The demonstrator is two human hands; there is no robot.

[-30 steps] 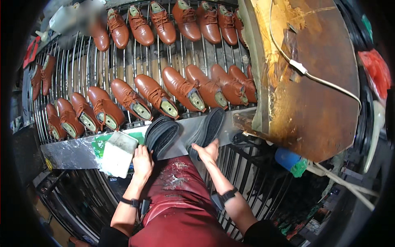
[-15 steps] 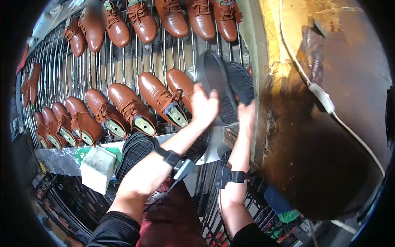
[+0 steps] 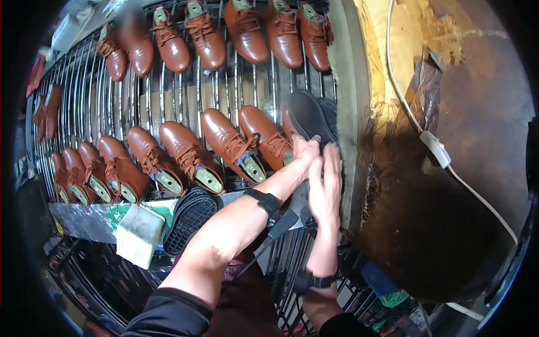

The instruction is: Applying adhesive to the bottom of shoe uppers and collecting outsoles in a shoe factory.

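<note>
Black soles (image 3: 303,115), two overlapping, at the right end of the rack (image 3: 254,87) hard by the wooden board (image 3: 477,112); left hand (image 3: 306,149) at their near end, pinching or not I cannot tell, right hand (image 3: 327,182) straight-fingered, thumb slightly apart, nothing visibly held. Likely trouble: a loose hold lets the upper sole slide and scuff the neighbouring brown shoe (image 3: 259,126). Long axis runs away from the wearer, far end leaning left; toe end unclear.
</note>
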